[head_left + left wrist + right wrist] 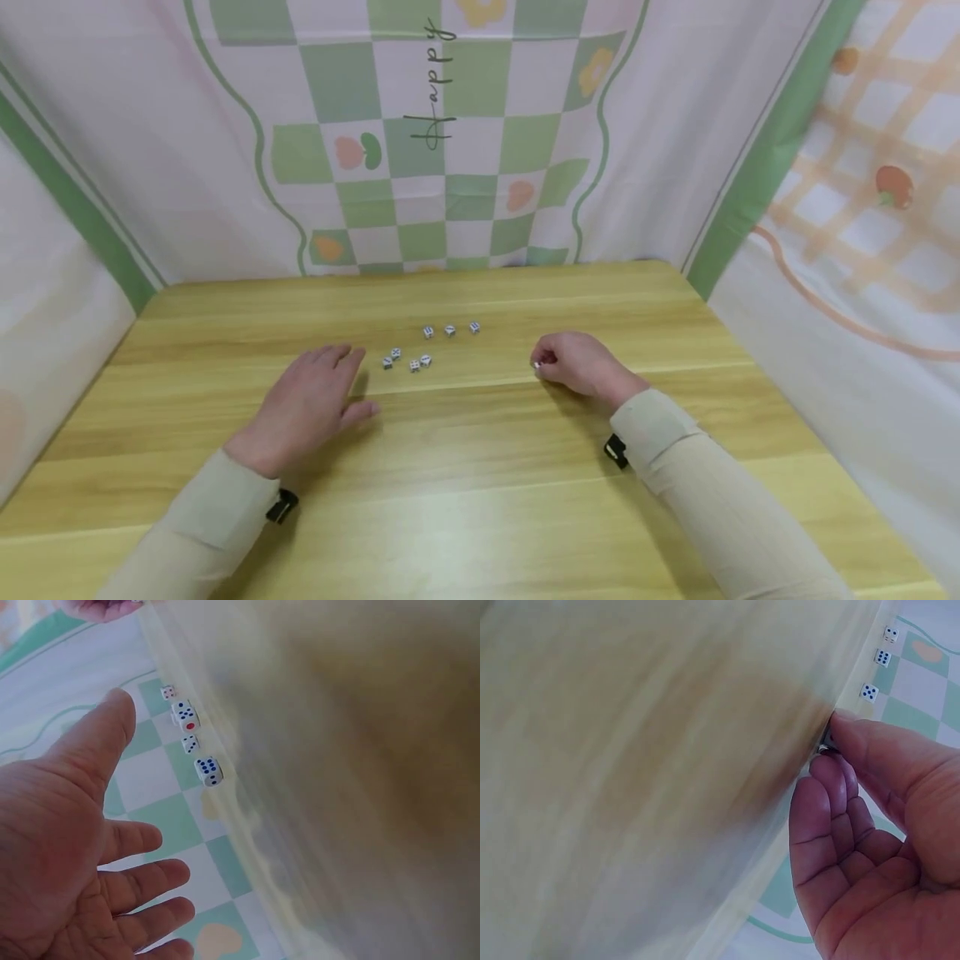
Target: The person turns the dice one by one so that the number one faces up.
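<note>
Head view. Right hand (581, 367) low over the wooden table (465, 508), right of the other dice. Thumb and fingertips pinch one die (537, 365), mostly hidden behind the fingers; a pinch seems the natural grip for so small a cube. Whether the die touches the wood, cannot tell. Left hand (307, 404) lies left of the dice, palm down, fingers stretched forward, thumb well apart. It holds nothing; probably set to that side so the dice lie between the hands, within reach of either. Far row of three dice (450, 331), with gaps between them. Nearer, toward the left fingertips, a left pair (387, 363) and a right pair (425, 361), each with its dice close together; contact within a pair too small to judge. The loose spacing of the row would leave fingers room around each cube. Patterned cloth (408, 92) hangs behind.

Left wrist view. Palm in sight, thumb standing away from the fingers, the fingers extended with slight gaps. Nothing in the grasp. White dice with coloured pips lie beyond the thumb, apart from it.

Right wrist view. Thumb from one side, fingertips from the other, the die between them at the tips; the other fingers bend alongside, likely steadying the pinch. Three more dice beyond, untouched.
</note>
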A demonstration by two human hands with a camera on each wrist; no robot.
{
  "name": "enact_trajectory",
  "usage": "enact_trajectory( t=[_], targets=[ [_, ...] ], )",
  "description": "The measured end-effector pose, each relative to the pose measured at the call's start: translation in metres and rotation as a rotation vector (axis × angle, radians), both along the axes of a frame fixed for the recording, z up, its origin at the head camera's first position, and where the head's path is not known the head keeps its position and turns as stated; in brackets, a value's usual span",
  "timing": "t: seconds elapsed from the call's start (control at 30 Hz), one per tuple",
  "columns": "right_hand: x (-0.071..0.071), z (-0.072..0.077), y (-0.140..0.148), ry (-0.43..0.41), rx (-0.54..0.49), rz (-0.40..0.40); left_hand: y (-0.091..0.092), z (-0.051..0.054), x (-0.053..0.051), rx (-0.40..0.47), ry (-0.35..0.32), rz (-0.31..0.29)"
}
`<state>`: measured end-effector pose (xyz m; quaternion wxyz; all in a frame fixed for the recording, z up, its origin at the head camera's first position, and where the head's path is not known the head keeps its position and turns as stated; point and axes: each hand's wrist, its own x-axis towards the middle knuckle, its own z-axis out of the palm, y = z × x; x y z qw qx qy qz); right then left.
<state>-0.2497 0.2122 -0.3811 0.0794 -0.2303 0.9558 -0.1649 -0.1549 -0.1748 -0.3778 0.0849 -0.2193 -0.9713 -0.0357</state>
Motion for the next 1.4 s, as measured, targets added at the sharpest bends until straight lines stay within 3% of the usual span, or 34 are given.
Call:
enact_trajectory(
  t=[0.33, 0.6, 1.03, 1.4],
  targets=[
    [0.000, 0.000, 0.000, -0.023, -0.032, -0.016, 0.010, 0.004, -0.017, 0.031, -0.008, -0.006],
    [-0.004, -0.002, 0.004, -0.082, -0.089, -0.048, 0.014, -0.001, -0.033, 0.044, -0.087, 0.013],
    [-0.012, -0.006, 0.009, -0.191, -0.183, -0.057, 0.013, -0.005, -0.046, 0.052, -0.217, 0.092],
    [-0.014, -0.006, 0.014, -0.231, -0.220, -0.064, 0.016, -0.007, -0.059, 0.114, -0.292, 0.106]
  ],
)
